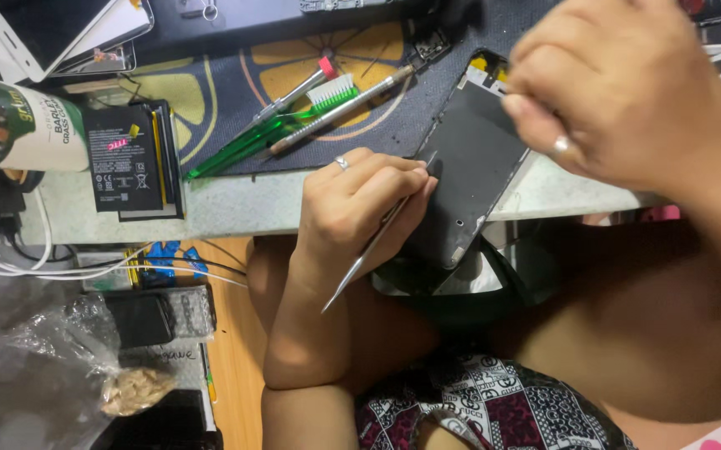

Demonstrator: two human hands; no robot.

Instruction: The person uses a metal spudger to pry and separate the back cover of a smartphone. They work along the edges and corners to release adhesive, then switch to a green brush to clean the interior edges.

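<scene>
A dark phone panel (470,171) lies tilted over the front edge of the pale table (244,208). My left hand (359,204), with a ring on one finger, grips thin metal tweezers (369,250). One end of them touches the panel's left edge and the other end points down toward my lap. My right hand (619,87), close to the camera and also ringed, pinches the panel's upper right corner. Its fingertips hide that corner.
A black battery (131,158) lies on the table at left, next to a labelled bottle (19,125). A green toothbrush (294,117) and a metal tool (344,107) rest on a lemon-patterned mat (210,92). White cables (44,262) and a plastic bag (69,350) sit below left.
</scene>
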